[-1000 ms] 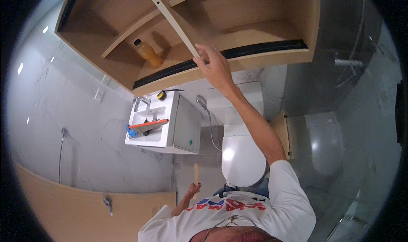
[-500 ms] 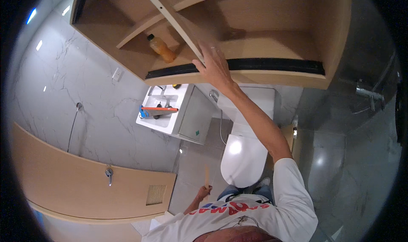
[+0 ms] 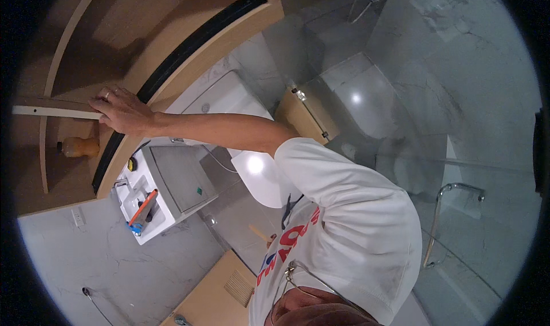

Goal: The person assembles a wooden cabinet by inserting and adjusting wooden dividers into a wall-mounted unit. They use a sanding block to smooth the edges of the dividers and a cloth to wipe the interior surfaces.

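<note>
My right hand (image 3: 123, 113) reaches up into a wooden cabinet (image 3: 197, 54). Its fingers curl around the end of the pale-edged divider panel (image 3: 57, 112), close to the black strip (image 3: 177, 57) along the cabinet's front. On the shelf beside the divider lies a clear bottle (image 3: 81, 147) with orange contents and a dark cap. Low by my body, my left hand (image 3: 271, 240) is mostly hidden behind my shirt. A thin, light wooden strip (image 3: 259, 232) sticks out of its closed fingers.
Below the cabinet stands a white washbasin (image 3: 163, 220) with an orange-and-blue tool, perhaps a handsaw (image 3: 142, 208), across it. A yellow-and-black round item (image 3: 132, 164) sits on its rim. A white toilet (image 3: 266, 180) is under my arm. Glass with a metal handle (image 3: 438, 223) is at right.
The view has swung round to the right, so the cabinet and basin now appear farther left. My right hand stays at the divider. My left hand still has the wooden strip.
</note>
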The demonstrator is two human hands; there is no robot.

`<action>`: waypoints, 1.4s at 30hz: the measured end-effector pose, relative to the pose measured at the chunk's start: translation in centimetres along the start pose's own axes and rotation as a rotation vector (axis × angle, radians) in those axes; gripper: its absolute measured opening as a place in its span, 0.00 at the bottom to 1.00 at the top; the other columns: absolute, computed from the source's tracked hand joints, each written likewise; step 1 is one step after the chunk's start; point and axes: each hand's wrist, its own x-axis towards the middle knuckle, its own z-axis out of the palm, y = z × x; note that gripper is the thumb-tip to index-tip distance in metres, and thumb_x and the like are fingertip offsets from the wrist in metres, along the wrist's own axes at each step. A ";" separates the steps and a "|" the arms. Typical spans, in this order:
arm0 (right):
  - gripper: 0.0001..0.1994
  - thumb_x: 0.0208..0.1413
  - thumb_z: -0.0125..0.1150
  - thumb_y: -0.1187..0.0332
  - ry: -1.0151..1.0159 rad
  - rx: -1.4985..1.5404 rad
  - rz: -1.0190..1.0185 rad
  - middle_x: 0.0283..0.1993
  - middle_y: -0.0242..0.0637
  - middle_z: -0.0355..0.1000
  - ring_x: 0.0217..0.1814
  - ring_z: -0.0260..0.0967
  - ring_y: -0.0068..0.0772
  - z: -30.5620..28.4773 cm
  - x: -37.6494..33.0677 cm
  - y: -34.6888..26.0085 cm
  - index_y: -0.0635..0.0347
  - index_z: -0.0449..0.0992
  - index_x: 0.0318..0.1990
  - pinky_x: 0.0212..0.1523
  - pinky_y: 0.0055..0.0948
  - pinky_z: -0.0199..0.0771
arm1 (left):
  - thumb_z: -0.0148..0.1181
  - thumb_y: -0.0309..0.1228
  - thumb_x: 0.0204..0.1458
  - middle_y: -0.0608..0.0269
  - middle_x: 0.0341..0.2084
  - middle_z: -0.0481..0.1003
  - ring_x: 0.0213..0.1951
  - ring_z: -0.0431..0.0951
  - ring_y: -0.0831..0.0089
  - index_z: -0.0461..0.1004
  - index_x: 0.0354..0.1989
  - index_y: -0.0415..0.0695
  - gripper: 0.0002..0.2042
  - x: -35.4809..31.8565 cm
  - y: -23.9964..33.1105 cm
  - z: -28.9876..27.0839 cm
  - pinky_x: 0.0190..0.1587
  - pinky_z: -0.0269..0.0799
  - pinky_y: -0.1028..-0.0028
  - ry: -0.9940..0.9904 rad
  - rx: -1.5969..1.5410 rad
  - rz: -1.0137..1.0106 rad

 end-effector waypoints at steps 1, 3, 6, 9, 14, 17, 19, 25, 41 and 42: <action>0.23 0.58 0.67 0.64 -0.001 -0.017 0.006 0.56 0.48 0.69 0.57 0.68 0.53 -0.6 -0.3 0.2 0.60 0.74 0.59 0.58 0.50 0.70 | 0.63 0.39 0.59 0.66 0.21 0.73 0.22 0.74 0.75 0.80 0.41 0.36 0.15 -0.3 -0.3 -0.4 0.28 0.76 0.69 -0.003 -0.026 -0.006; 0.23 0.59 0.66 0.63 -0.004 -0.034 0.039 0.56 0.47 0.70 0.56 0.69 0.52 -0.8 0.4 0.4 0.59 0.74 0.60 0.57 0.49 0.70 | 0.63 0.39 0.59 0.66 0.21 0.73 0.22 0.74 0.75 0.80 0.41 0.36 0.15 1.5 1.8 -0.4 0.28 0.76 0.69 -0.020 -0.054 0.051; 0.22 0.59 0.66 0.63 -0.055 0.060 0.056 0.54 0.48 0.72 0.54 0.70 0.53 -1.0 0.4 0.1 0.59 0.74 0.59 0.55 0.50 0.72 | 0.63 0.38 0.59 0.66 0.20 0.72 0.22 0.73 0.75 0.80 0.41 0.36 0.15 2.3 2.9 -0.1 0.28 0.76 0.69 -0.021 -0.091 0.113; 0.21 0.59 0.66 0.60 0.014 0.024 -0.041 0.52 0.52 0.73 0.52 0.71 0.56 -0.7 -0.3 -0.9 0.58 0.76 0.58 0.54 0.51 0.72 | 0.63 0.37 0.60 0.67 0.20 0.72 0.22 0.73 0.75 0.79 0.41 0.35 0.14 1.6 3.9 0.3 0.28 0.76 0.69 0.040 -0.019 0.136; 0.21 0.61 0.65 0.61 0.020 0.028 -0.001 0.52 0.50 0.75 0.55 0.73 0.53 -3.5 1.1 -1.5 0.60 0.75 0.59 0.53 0.46 0.72 | 0.63 0.37 0.60 0.67 0.21 0.72 0.23 0.74 0.75 0.80 0.42 0.36 0.15 -0.5 4.9 -0.8 0.28 0.74 0.71 0.034 -0.025 0.182; 0.20 0.61 0.64 0.62 -0.047 0.114 0.085 0.46 0.49 0.76 0.51 0.72 0.55 -3.1 1.4 -2.3 0.60 0.75 0.58 0.51 0.47 0.71 | 0.64 0.41 0.59 0.65 0.22 0.74 0.24 0.75 0.73 0.80 0.41 0.37 0.16 -1.1 3.8 -1.1 0.29 0.75 0.69 0.093 -0.046 0.115; 0.20 0.61 0.64 0.61 -0.083 0.107 0.117 0.46 0.49 0.75 0.50 0.71 0.55 -2.7 1.4 -2.3 0.60 0.75 0.58 0.51 0.47 0.71 | 0.64 0.42 0.58 0.65 0.22 0.75 0.25 0.76 0.72 0.80 0.41 0.38 0.16 -2.1 2.6 -1.3 0.29 0.74 0.68 0.131 0.032 0.031; 0.22 0.61 0.65 0.59 -0.077 0.004 0.082 0.48 0.48 0.73 0.49 0.70 0.50 -3.0 1.5 -1.2 0.61 0.74 0.59 0.52 0.46 0.69 | 0.64 0.43 0.59 0.66 0.22 0.75 0.26 0.77 0.73 0.80 0.42 0.39 0.17 -5.4 3.3 0.3 0.29 0.73 0.67 0.181 0.248 -0.057; 0.33 0.54 0.71 0.67 -0.178 -0.140 0.060 0.50 0.48 0.69 0.52 0.70 0.51 -2.2 0.7 -0.4 0.53 0.66 0.68 0.54 0.48 0.71 | 0.64 0.42 0.60 0.67 0.22 0.74 0.24 0.73 0.76 0.79 0.42 0.40 0.16 -3.3 6.2 0.3 0.27 0.70 0.68 0.180 -0.019 0.047; 0.33 0.55 0.71 0.68 -0.180 -0.148 0.061 0.50 0.48 0.69 0.52 0.70 0.50 -2.1 0.5 -0.4 0.52 0.66 0.69 0.54 0.48 0.71 | 0.64 0.42 0.60 0.67 0.22 0.74 0.24 0.73 0.76 0.79 0.41 0.40 0.15 -3.0 6.4 0.2 0.27 0.69 0.69 0.179 -0.040 0.021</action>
